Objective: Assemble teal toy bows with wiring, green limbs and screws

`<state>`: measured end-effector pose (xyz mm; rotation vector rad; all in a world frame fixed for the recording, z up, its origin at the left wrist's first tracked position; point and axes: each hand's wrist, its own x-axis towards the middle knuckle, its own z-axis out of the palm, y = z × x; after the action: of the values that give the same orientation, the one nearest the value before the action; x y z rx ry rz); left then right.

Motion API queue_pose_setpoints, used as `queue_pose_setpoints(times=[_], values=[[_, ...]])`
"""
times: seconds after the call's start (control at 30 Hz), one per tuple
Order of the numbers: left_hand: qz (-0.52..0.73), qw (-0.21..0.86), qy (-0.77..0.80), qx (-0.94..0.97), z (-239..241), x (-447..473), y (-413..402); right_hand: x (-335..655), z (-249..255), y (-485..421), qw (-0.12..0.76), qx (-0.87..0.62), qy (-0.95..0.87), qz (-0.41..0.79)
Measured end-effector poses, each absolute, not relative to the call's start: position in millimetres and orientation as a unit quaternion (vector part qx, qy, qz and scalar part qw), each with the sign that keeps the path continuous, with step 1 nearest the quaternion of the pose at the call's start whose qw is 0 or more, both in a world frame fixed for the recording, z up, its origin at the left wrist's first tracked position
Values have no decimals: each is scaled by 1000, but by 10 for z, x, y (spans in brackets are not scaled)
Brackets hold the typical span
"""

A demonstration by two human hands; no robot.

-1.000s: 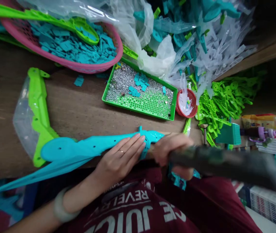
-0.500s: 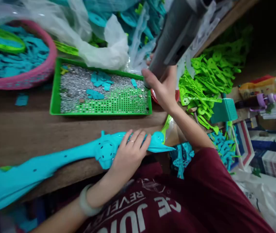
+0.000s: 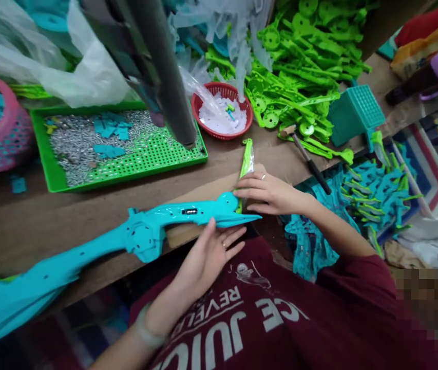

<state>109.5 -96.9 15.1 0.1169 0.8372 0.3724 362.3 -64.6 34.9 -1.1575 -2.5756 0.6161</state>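
A long turquoise plastic toy-like piece (image 3: 180, 213) lies along the front edge of the bench, with a small dark slot showing silvery metal in its upper face. My left hand (image 3: 207, 252) is open, palm turned up and fingers spread, at the near side of this piece; the thumb is against its edge. My right hand (image 3: 270, 192) reaches in from the right with fingers stretched out over the piece's rounded end. Under those fingers runs a narrow lime-green plastic part (image 3: 247, 159). A grey cylindrical tool (image 3: 157, 67), like a power screwdriver, hangs over the tray, untouched by either hand.
A green tray (image 3: 126, 172) holds small screws and turquoise bits. Behind are a red basket (image 3: 222, 136) with white pieces and a heap of lime-green parts (image 3: 296, 67). A hammer (image 3: 309, 159) lies right, beside a teal basket (image 3: 357, 113). A pink basket (image 3: 1, 146) stands left.
My right hand has let go of the grey tool and come down to the turquoise piece's end. My left hand has lifted off its top and turned palm up. The view has shifted right.
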Motion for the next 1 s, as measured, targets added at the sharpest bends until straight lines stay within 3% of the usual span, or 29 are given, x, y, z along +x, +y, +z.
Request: queue_pose_setpoints(times=[0.17, 0.4, 0.5, 0.6, 0.67, 0.83, 1.0], values=[[208, 883, 421, -9, 229, 1337, -894, 3422, 138, -1060, 313, -489, -801, 148], [280, 848, 450, 18, 271, 1294, -1048, 3121, -23, -1435, 369, -473, -778, 187], [283, 827, 485, 26, 338, 1272, -1046, 3066, -42, -1489, 464, -477, -715, 213], [275, 825, 493, 33, 434, 1250, -1009, 2910, -134, -1644, 556, -540, -628, 66], [270, 833, 482, 36, 497, 1238, -974, 2759, -218, -1756, 537, -572, -620, -11], [257, 850, 456, 60, 639, 1248, -883, 2425, -240, -1806, 406, -653, -639, 28], [261, 836, 475, 81, 791, 1320, -816, 2323, -69, -1680, 409, -701, -583, -40]])
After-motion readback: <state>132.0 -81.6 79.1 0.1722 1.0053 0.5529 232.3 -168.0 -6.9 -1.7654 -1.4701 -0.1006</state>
